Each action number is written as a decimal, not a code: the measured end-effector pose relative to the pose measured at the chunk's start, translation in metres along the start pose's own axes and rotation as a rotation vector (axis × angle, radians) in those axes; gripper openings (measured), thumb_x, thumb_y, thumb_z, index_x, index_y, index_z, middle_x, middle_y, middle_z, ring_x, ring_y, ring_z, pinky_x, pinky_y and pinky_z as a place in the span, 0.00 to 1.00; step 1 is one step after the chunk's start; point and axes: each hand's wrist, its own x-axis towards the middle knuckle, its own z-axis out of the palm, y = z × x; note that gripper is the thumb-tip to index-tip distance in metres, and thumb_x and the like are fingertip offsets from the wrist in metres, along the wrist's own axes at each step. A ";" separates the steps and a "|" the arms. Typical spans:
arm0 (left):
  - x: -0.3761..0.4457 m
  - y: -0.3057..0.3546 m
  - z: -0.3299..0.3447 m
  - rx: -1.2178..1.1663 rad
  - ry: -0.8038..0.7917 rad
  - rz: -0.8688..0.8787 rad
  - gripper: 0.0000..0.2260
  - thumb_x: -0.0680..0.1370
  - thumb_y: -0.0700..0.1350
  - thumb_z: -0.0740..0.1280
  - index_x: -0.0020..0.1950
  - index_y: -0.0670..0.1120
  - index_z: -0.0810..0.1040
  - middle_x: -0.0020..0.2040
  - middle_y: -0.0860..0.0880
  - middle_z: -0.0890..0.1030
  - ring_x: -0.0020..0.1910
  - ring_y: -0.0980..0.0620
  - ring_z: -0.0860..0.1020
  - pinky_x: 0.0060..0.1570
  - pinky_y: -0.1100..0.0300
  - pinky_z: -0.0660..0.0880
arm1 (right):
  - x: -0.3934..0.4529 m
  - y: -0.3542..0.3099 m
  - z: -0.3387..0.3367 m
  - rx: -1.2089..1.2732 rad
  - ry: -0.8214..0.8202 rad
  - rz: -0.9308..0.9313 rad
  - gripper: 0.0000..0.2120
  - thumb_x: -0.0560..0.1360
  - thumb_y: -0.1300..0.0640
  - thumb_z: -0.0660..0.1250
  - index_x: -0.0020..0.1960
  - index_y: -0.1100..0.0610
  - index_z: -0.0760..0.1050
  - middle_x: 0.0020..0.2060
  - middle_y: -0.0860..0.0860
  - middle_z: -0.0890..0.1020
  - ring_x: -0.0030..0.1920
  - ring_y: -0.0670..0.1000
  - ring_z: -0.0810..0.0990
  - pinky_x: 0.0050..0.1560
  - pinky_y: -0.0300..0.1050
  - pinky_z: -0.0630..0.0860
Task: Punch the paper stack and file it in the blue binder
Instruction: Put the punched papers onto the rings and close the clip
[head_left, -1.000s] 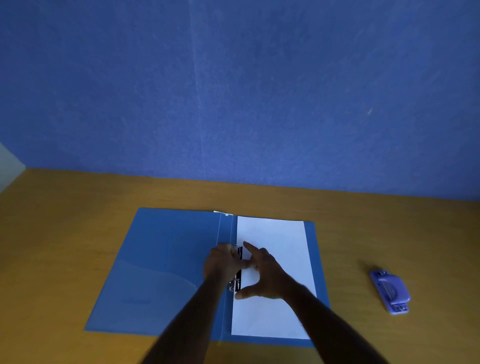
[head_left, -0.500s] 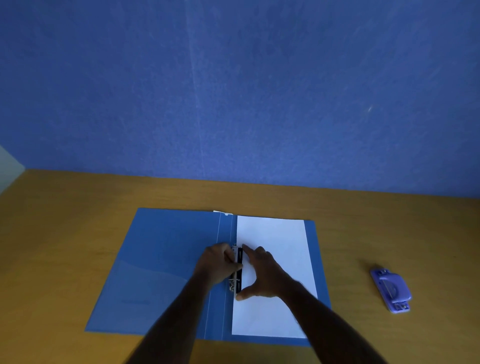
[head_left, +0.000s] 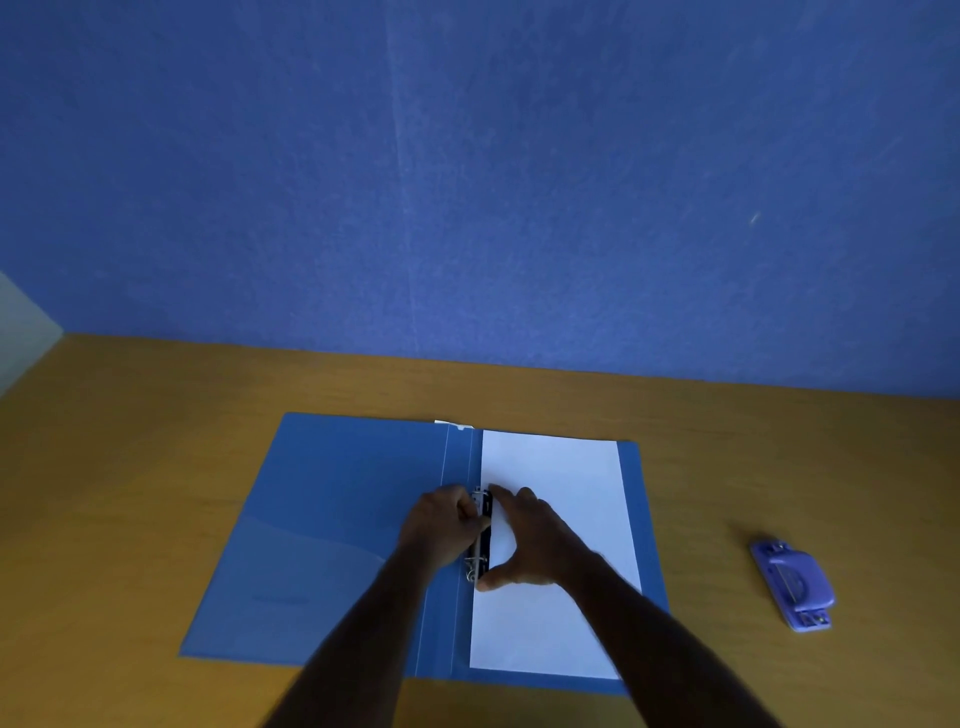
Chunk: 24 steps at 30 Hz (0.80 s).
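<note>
- Blue binder (head_left: 332, 525) lies open and flat on the wooden table (head_left: 130, 467), with its ring mechanism (head_left: 480, 535) running along the spine at the centre.
- White paper stack (head_left: 558, 478) rests on the right-hand cover of the binder, its left edge against the ring mechanism and its other edges inside the cover's border.
- Left hand (head_left: 441, 525) sits on the spine just left of the mechanism, fingers curled and pressed against the metal-and-black clamp; whether it actually pinches a part cannot be told.
- Right hand (head_left: 535, 540) lies palm-down on the left margin of the paper stack, fingers spread and reaching toward the upper end of the mechanism, thumb extended toward its lower end. It is flat and open, pressing on the sheets and gripping nothing.
- Both forearms enter from the bottom edge of the view and converge on the mechanism, the left from lower left and the right from lower right.
- Hole punch (head_left: 795, 584), purple-blue, stands on the table well apart to the right of the binder, untouched.
- A clear pocket is visible on the inside of the left cover. A faint imprint on it is too blurred to read.
- No other label or writing is legible.
</note>
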 end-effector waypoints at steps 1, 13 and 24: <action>0.001 0.000 0.000 0.006 -0.002 0.000 0.07 0.72 0.53 0.72 0.40 0.52 0.77 0.40 0.54 0.81 0.41 0.55 0.80 0.40 0.59 0.78 | 0.001 0.000 -0.001 0.005 0.002 0.000 0.61 0.58 0.36 0.79 0.80 0.49 0.49 0.72 0.55 0.65 0.72 0.57 0.66 0.68 0.53 0.71; 0.006 -0.001 0.000 0.044 -0.039 -0.025 0.11 0.69 0.55 0.74 0.39 0.52 0.75 0.40 0.54 0.81 0.40 0.55 0.80 0.38 0.61 0.76 | 0.004 -0.002 -0.005 0.027 -0.016 0.012 0.60 0.59 0.37 0.80 0.80 0.49 0.48 0.74 0.54 0.65 0.73 0.57 0.66 0.70 0.52 0.69; 0.004 -0.002 0.000 0.082 -0.031 -0.012 0.12 0.71 0.57 0.72 0.38 0.52 0.74 0.41 0.53 0.81 0.42 0.53 0.80 0.40 0.60 0.77 | 0.003 -0.002 -0.004 0.040 0.011 0.004 0.60 0.59 0.38 0.80 0.80 0.49 0.49 0.71 0.54 0.67 0.71 0.57 0.68 0.68 0.51 0.69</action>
